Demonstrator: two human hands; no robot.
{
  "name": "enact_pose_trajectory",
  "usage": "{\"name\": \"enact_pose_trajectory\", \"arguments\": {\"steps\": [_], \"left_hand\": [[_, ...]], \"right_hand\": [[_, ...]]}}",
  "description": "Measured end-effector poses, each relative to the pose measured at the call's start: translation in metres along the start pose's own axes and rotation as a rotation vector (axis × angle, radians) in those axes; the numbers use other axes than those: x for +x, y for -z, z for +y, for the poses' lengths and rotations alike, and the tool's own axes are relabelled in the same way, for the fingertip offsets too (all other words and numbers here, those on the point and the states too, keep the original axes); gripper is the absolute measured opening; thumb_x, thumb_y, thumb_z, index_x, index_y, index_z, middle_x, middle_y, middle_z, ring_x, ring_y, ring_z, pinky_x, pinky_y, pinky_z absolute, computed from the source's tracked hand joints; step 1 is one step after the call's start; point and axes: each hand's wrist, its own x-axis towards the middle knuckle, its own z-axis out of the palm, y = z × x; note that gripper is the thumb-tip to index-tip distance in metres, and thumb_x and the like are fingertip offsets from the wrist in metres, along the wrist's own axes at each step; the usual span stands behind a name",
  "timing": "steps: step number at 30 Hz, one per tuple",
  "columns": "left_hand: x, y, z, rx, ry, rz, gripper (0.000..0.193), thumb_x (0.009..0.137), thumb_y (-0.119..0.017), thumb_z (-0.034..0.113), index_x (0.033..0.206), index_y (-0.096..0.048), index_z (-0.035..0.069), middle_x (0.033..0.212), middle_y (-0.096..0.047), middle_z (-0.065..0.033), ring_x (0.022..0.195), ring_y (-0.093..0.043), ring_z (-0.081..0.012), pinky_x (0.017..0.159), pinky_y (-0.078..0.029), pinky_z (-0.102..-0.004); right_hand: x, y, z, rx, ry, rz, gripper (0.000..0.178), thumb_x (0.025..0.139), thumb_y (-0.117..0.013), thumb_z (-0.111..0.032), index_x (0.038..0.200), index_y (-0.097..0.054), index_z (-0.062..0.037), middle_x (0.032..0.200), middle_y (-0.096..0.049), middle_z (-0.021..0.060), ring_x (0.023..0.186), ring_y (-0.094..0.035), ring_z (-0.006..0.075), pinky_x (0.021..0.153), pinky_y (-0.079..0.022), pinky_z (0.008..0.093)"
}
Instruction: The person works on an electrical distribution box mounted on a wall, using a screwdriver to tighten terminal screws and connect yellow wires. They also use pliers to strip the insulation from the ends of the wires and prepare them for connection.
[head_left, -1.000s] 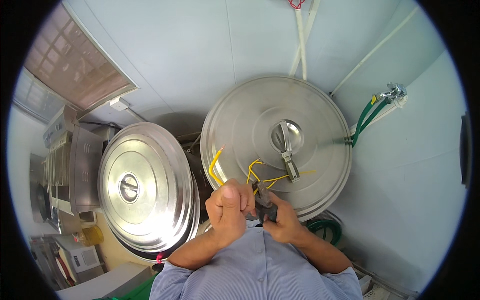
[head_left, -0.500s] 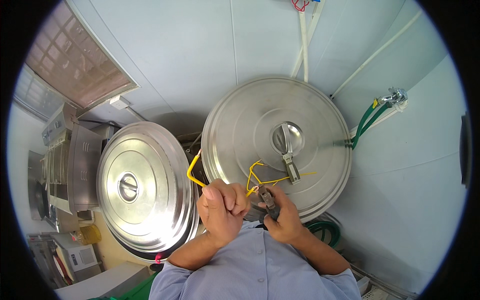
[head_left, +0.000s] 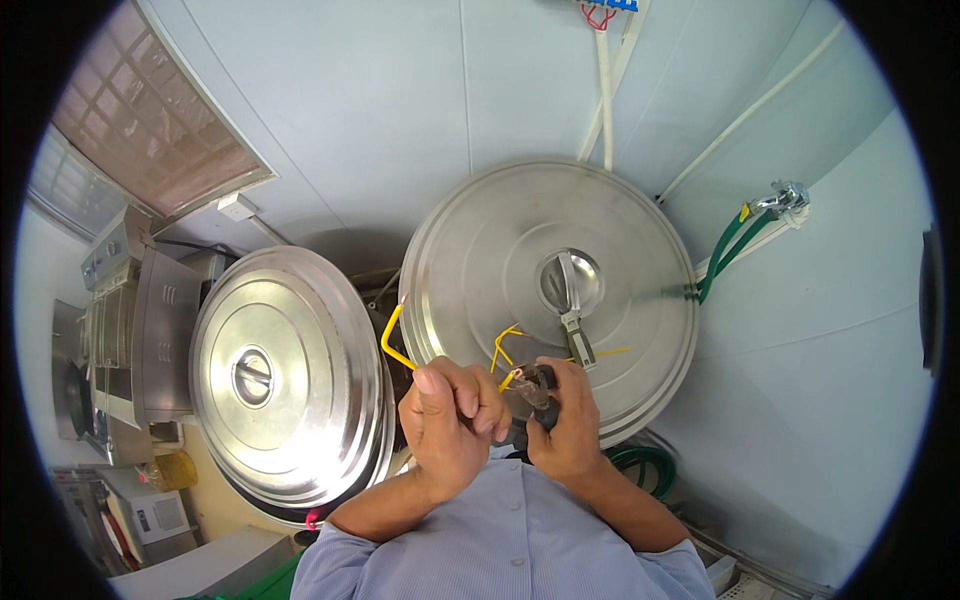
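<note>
My left hand [head_left: 448, 415] is closed around a thick yellow wire [head_left: 393, 345]. One bent length of it rises past my thumb to a bare copper tip, and its other end pokes out on the right with curled bare copper. A pair of pliers [head_left: 537, 393] with dark handles is gripped in my right hand [head_left: 572, 420]. Its jaws are right by the curled copper; whether they touch it I cannot tell. Beyond my hands, bent thin yellow wire [head_left: 507, 343] lies on a large round steel lid [head_left: 480, 250], beside a grey-green hand tool [head_left: 577, 343] near the lid's handle.
A second steel lid [head_left: 300, 320] covers a pot on the left. Green hoses [head_left: 725, 260] hang from a tap [head_left: 785, 200] on the right wall. Steel kitchen equipment [head_left: 168, 330] and a bottle of yellow oil [head_left: 172, 470] are at far left.
The pliers have turned in my right hand, their head now more sideways beside the wire's curled end. My left hand keeps its hold, shifted slightly to the right.
</note>
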Motion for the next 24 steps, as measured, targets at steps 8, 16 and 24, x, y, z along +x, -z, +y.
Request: {"name": "enact_pose_trajectory", "arguments": {"steps": [8, 16, 24], "left_hand": [[-0.001, -0.005, 0.000, -0.016, 0.036, -0.017, 0.050, 0.108, -0.026, 0.049, 0.079, -0.039, 0.010, 0.057, -0.040, -0.0040, 0.046, -0.036, -0.0118, 0.039, -0.043, -0.0294], [-0.001, -0.010, 0.003, -0.009, 0.046, -0.056, 0.050, 0.108, -0.026, 0.049, 0.078, -0.038, 0.011, 0.056, -0.037, -0.0030, 0.044, -0.032, -0.0115, 0.037, -0.039, -0.0292], [-0.002, -0.006, 0.004, -0.032, 0.091, -0.039, 0.052, 0.107, -0.026, 0.051, 0.074, -0.034, 0.012, 0.050, -0.028, 0.0000, 0.043, -0.020, -0.0100, 0.035, -0.025, -0.0274]], "right_hand": [[0.001, -0.001, 0.002, -0.068, -0.005, 0.087, 0.062, 0.068, -0.063, 0.005, 0.129, -0.049, 0.0004, 0.118, -0.056, 0.0215, 0.104, -0.057, 0.0397, 0.082, -0.052, 0.0419], [0.000, -0.001, 0.011, -0.041, 0.026, 0.106, 0.053, 0.068, -0.062, 0.006, 0.120, -0.053, -0.0021, 0.112, -0.059, 0.0186, 0.101, -0.058, 0.0400, 0.082, -0.052, 0.0427], [-0.017, -0.004, 0.004, 0.173, -0.096, -0.018, 0.049, 0.067, -0.059, 0.010, 0.115, -0.054, 0.0012, 0.101, -0.059, 0.0175, 0.097, -0.061, 0.0374, 0.087, -0.050, 0.0377]]}}
